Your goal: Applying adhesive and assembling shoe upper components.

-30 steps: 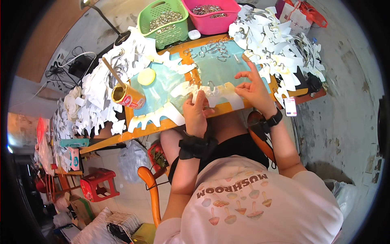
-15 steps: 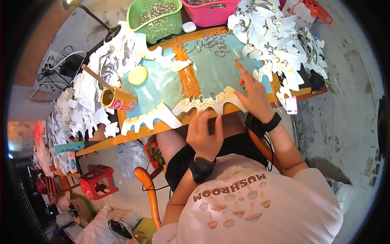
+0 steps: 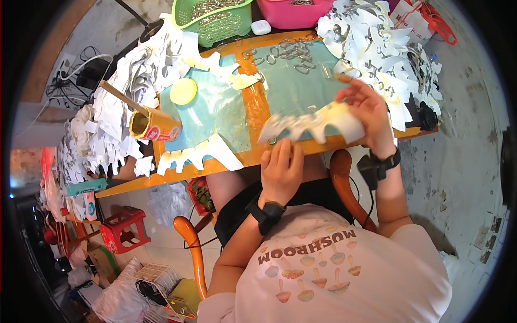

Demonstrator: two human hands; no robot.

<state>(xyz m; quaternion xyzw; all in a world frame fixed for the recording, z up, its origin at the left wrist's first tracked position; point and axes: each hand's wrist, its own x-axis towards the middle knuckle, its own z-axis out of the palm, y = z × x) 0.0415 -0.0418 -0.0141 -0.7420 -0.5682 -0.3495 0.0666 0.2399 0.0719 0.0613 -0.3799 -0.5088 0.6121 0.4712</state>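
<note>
A white scalloped strip (image 3: 336,126) with a yellowish glue-stained edge and small metal rings is lifted and tilted over the table's near edge, smeared by motion. Its right end meets my right hand (image 3: 372,113), which appears to hold it between thumb and palm, index finger bent above. My left hand (image 3: 283,169) is closed, fingertips together, at the strip's lower left edge; what they pinch, if anything, is hidden. A small ring shows just above those fingertips. Left of them, another scalloped white strip (image 3: 221,155) lies flat at the table's edge.
Loose metal rings (image 3: 293,51) lie at the back of the greenish mat (image 3: 215,113). A glue pot (image 3: 164,128) with a stick and a yellow round lid (image 3: 183,91) stand left. White pieces (image 3: 371,59) heap on both sides. Behind are green (image 3: 229,27) and pink baskets (image 3: 293,16).
The ringed strip has risen off the table edge and shifted right. My right hand has drawn back to its right end. My left hand's fingers have curled closed, slightly further right.
</note>
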